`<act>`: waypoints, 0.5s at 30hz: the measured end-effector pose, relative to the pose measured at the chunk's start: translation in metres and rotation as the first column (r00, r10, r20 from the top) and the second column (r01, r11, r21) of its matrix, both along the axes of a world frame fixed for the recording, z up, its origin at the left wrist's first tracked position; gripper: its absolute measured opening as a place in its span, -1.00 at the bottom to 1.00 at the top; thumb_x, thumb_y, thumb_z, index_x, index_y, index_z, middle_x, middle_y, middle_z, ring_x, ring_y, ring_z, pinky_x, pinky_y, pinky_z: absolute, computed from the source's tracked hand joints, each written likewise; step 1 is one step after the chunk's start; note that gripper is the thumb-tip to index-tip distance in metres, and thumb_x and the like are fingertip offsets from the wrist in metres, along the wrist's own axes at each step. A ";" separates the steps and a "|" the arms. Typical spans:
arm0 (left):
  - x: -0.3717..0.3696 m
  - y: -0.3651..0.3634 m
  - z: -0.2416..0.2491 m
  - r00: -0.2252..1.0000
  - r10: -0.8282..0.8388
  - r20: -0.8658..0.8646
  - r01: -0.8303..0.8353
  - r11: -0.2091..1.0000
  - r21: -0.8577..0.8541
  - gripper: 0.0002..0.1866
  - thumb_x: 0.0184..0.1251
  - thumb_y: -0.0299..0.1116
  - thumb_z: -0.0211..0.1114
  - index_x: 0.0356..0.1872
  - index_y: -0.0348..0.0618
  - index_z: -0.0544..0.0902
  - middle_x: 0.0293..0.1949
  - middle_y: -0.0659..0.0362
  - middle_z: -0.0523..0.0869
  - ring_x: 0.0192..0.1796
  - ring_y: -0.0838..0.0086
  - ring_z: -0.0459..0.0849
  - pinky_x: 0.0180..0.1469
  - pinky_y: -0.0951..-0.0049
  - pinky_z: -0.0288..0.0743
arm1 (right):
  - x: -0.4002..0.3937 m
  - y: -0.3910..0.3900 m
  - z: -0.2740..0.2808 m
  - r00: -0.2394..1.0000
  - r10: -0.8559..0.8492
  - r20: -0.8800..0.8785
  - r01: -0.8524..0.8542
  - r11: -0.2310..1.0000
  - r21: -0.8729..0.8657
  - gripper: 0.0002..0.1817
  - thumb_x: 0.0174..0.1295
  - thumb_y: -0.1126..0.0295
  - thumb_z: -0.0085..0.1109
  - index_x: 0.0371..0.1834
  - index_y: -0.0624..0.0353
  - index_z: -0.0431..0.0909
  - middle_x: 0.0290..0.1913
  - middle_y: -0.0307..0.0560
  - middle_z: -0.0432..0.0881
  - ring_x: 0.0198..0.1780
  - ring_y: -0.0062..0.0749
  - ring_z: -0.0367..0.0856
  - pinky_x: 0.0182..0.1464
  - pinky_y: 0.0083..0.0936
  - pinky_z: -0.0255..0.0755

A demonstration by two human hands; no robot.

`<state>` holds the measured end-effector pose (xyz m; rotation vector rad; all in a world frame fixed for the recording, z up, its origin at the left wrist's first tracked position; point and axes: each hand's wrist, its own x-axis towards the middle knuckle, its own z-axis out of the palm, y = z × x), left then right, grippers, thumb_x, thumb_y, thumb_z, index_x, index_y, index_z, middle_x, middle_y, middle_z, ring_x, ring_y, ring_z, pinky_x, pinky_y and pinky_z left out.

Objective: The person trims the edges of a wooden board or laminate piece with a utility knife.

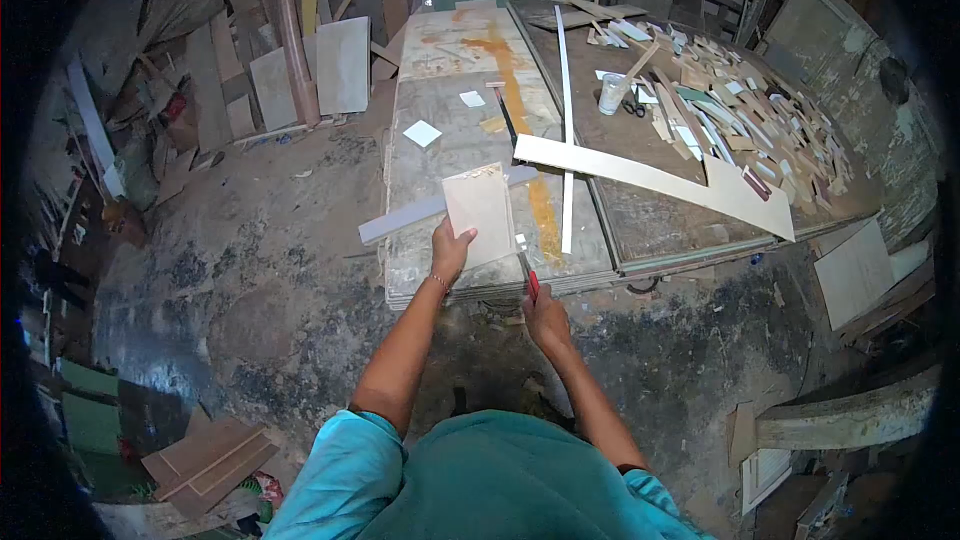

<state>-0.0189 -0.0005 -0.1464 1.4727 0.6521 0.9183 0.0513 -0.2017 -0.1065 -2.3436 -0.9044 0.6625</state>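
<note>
A small pale wooden board (478,218) is gripped at its lower left edge by my left hand (450,252), the thumb lying on its face. Rough, chipped bits show along the board's top edge. My right hand (546,320) is closed around a slim tool with a red handle (533,286); its thin dark end points away from me, close to the board's lower right corner. Behind the board, a long grey-white strip (405,218) lies at a slant across the worktable (420,275). A tiny white piece (520,240) is beside the board's right edge.
A long tapered pale plank (640,178) crosses a thin white strip (567,140). Farther back lie a dark-handled tool (507,115) and white squares (422,134). On the right are a plastic cup (610,95), scissors (633,107) and heaped offcuts (740,110). Panels (343,65) lean at the left.
</note>
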 end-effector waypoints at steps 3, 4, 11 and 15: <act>-0.005 -0.006 0.005 0.999 -0.023 -0.031 0.023 1.000 0.003 -0.63 -0.03 -0.62 0.14 -0.11 -0.39 0.41 -0.20 0.11 0.58 -0.15 0.50 0.51 -0.07 0.54 0.34 | 0.000 -0.001 -0.012 0.999 0.007 0.049 -0.008 1.000 0.006 -0.65 0.13 0.20 -0.10 -0.23 0.31 0.22 -0.45 0.39 0.49 -0.34 0.26 0.48 -0.27 -0.01 0.32; -0.006 -0.007 0.007 0.998 -0.046 -0.048 0.046 0.999 -0.004 -0.63 -0.03 -0.62 0.14 -0.10 -0.39 0.41 -0.20 0.11 0.58 -0.15 0.50 0.51 -0.06 0.54 0.33 | 0.001 0.001 -0.015 0.998 0.010 0.060 -0.011 1.000 0.015 -0.65 0.13 0.20 -0.10 -0.23 0.31 0.22 -0.46 0.39 0.49 -0.35 0.26 0.48 -0.28 -0.01 0.32; -0.003 -0.002 0.004 0.996 -0.065 -0.058 0.065 0.998 -0.005 -0.63 -0.02 -0.62 0.13 -0.09 -0.40 0.40 -0.18 0.11 0.57 -0.13 0.49 0.51 -0.04 0.52 0.33 | 0.007 0.019 -0.030 0.989 0.026 0.147 -0.040 0.995 0.094 -0.66 0.11 0.22 -0.09 -0.25 0.32 0.19 -0.53 0.35 0.49 -0.41 0.24 0.48 -0.32 0.00 0.33; -0.006 -0.004 0.006 0.994 -0.074 -0.080 0.075 0.997 0.012 -0.63 -0.02 -0.62 0.11 -0.09 -0.40 0.39 -0.15 0.12 0.55 -0.10 0.47 0.50 0.00 0.50 0.32 | 0.010 0.023 -0.032 0.987 0.035 0.156 -0.050 0.994 0.097 -0.66 0.09 0.25 -0.08 -0.26 0.33 0.18 -0.54 0.34 0.49 -0.43 0.22 0.49 -0.34 0.00 0.34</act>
